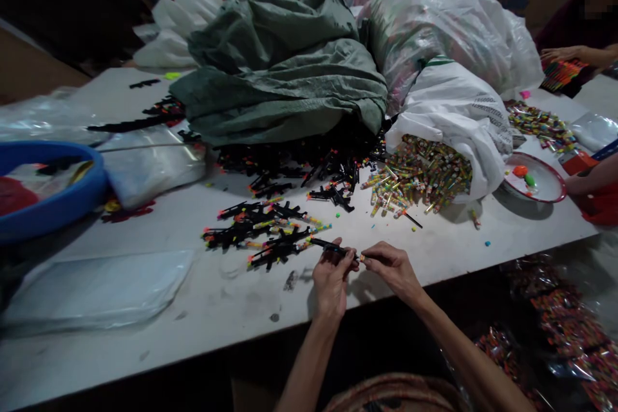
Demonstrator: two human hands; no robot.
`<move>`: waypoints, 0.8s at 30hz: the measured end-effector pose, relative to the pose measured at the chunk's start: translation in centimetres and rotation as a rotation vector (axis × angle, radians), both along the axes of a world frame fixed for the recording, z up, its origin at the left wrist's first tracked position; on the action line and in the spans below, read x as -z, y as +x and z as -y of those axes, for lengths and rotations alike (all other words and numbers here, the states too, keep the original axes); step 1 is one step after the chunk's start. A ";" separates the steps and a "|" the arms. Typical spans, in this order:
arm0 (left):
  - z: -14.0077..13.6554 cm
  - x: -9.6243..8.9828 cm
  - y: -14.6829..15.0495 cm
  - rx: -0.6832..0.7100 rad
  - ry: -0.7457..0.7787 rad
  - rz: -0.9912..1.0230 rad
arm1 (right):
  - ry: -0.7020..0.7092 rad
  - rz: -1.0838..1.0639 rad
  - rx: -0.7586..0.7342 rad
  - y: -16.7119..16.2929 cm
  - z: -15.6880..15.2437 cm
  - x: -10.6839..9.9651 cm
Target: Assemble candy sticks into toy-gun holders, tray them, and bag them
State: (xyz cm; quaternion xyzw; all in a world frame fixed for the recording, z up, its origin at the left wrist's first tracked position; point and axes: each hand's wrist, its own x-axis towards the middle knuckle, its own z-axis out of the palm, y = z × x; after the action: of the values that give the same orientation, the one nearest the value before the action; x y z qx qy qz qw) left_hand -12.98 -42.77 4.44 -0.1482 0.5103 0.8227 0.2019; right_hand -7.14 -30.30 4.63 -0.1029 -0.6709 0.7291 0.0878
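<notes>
A black toy gun lies in my left hand, whose fingers are closed around it over the table's front edge. Beside it, my right hand pinches a small white and orange piece against the near end of the gun; most of that piece is hidden by the fingers. Just left of my hands lies a pile of black toy guns, several with colourful tubes sticking out. Beyond my right hand, small clear tubes with multicoloured filling spill from a white sack.
A green-grey sack with more toy guns at its mouth stands behind. Left are a blue basin and flat plastic bags. A red-rimmed dish sits right. Another person's hand is at far right; filled packets lie below the table.
</notes>
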 end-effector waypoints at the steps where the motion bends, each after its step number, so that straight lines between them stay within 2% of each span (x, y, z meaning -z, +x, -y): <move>1: 0.0 -0.1 0.1 0.000 -0.006 -0.006 | 0.038 -0.012 -0.007 0.0 0.0 -0.1; 7: -0.2 -0.4 0.4 -0.049 -0.053 -0.079 | 0.231 -0.144 0.020 0.3 0.5 -0.1; 10: 0.0 -0.1 0.3 -0.048 -0.064 -0.094 | 0.401 -0.214 0.046 0.5 1.1 0.6; 13: 0.9 0.3 0.0 -0.052 -0.076 -0.083 | 0.536 -0.230 -0.010 0.2 1.6 1.1; 17: 2.5 0.3 -0.3 -0.072 -0.103 -0.056 | 0.552 -0.238 -0.140 -1.3 2.5 1.4; 21: 3.1 0.1 -0.6 -0.094 -0.079 -0.051 | 0.558 -0.269 -0.164 -2.7 3.5 1.5; 24: 4.5 0.1 -2.1 -0.160 -0.089 -0.059 | 0.670 -0.202 -0.190 -3.7 1.8 1.1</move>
State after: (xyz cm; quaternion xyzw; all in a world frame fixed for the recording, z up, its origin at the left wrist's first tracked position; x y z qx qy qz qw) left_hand -15.13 -47.25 4.37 -0.1731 0.5388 0.8165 0.1139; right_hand -10.87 -32.09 3.51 0.0669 -0.8670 0.4804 0.1142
